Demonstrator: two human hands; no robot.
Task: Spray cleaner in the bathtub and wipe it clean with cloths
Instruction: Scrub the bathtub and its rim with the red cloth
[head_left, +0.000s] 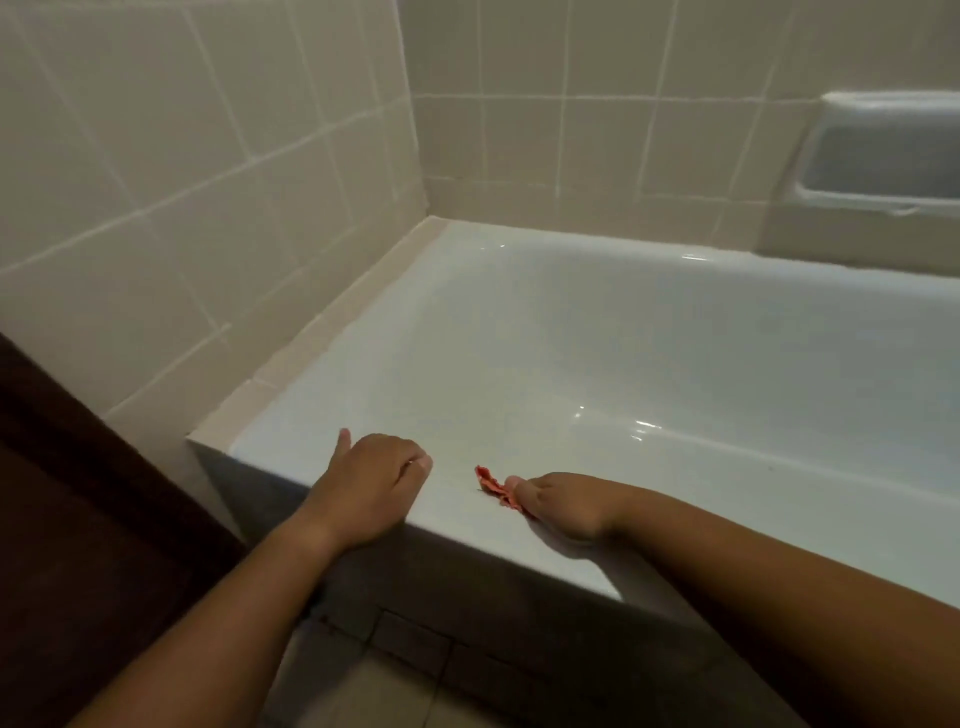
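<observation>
A white bathtub (597, 332) fills the middle and right of the head view, its inside glossy with wet highlights. My left hand (371, 480) rests on the tub's near rim with its fingers curled over the inner edge, holding nothing. My right hand (563, 501) lies further right on the same rim and grips an orange-red cloth (493, 486). Only a small crumpled end of the cloth sticks out to the left of the fingers. No spray bottle is in view.
Beige tiled walls (208, 182) close the tub at the left and back. A white soap dish recess (883, 156) sits in the back wall at upper right. A dark wooden panel (78, 519) stands at lower left, and tiled floor (389, 691) lies below the tub's front.
</observation>
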